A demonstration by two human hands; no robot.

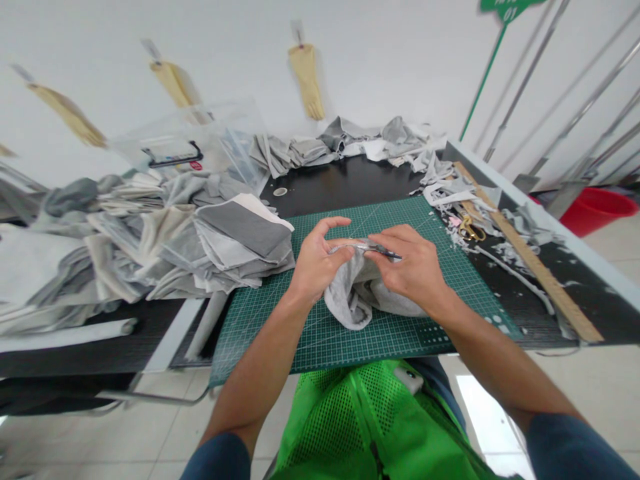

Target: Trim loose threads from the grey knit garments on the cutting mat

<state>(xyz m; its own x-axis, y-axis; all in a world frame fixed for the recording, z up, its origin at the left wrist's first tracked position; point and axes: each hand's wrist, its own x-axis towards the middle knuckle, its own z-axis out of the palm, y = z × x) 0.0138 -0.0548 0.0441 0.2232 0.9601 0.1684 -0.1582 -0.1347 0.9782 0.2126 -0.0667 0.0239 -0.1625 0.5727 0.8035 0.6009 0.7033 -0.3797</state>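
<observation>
Over the green cutting mat (pixel 280 313), both hands meet at a piece of light grey cloth (pixel 350 303) that hangs in folds onto the mat. Thumb and fingers of my left hand (pixel 320 260) pinch its upper edge, with the index finger raised. My right hand (pixel 413 263) is closed around a slim, dark-ended tool (pixel 387 252), held against the cloth edge near the left fingertips. The tool is partly hidden by the fingers, so its exact kind is unclear.
A big heap of grey and white fabric pieces (pixel 240 233) lies left, before a clear plastic box (pixel 185 143). At right are a wooden ruler (pixel 540 267), gold-handled scissors (pixel 470 230) and fabric scraps (pixel 440 193). A tape roll (pixel 280 192) lies behind the mat.
</observation>
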